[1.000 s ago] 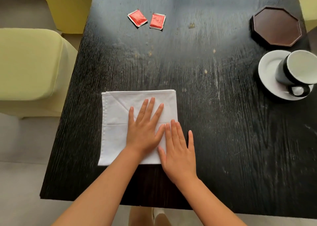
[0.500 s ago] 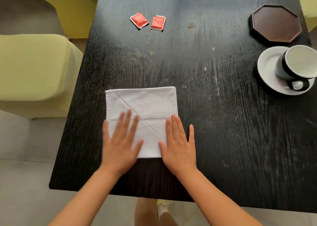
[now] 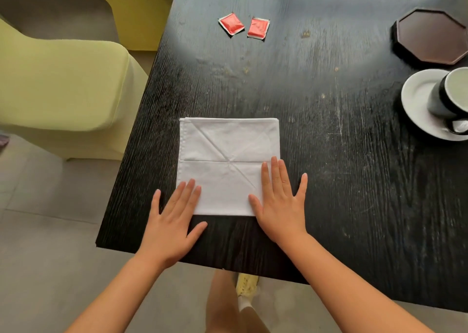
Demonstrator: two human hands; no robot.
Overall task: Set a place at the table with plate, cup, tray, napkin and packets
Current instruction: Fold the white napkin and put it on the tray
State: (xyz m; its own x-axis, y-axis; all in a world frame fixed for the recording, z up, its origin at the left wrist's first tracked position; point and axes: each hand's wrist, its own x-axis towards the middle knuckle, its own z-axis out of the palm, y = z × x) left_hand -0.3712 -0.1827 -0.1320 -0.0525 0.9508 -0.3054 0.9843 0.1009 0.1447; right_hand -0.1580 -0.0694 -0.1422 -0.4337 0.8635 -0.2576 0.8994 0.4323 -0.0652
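A folded white napkin (image 3: pixel 228 160) lies flat near the front left of the black table (image 3: pixel 329 155). My left hand (image 3: pixel 174 221) rests flat, fingers apart, on the napkin's near left corner. My right hand (image 3: pixel 281 201) lies flat with spread fingers over its near right corner. Two red packets (image 3: pixel 231 24) (image 3: pixel 258 27) sit side by side at the far left. A dark octagonal tray (image 3: pixel 430 37) is at the far right. Just in front of it a dark cup (image 3: pixel 449 96) with a pale inside stands on a white plate (image 3: pixel 417 99).
Yellow-green covered chairs stand left of the table, one (image 3: pixel 58 89) beside it and one (image 3: pixel 141 6) farther back. The table's front edge runs just behind my wrists. My leg and a yellow shoe (image 3: pixel 247 284) show below it on the grey floor.
My left hand slid from the middle of the napkin to its near left corner. My right hand stayed at the right corner. The view shifted so the table sits farther right.
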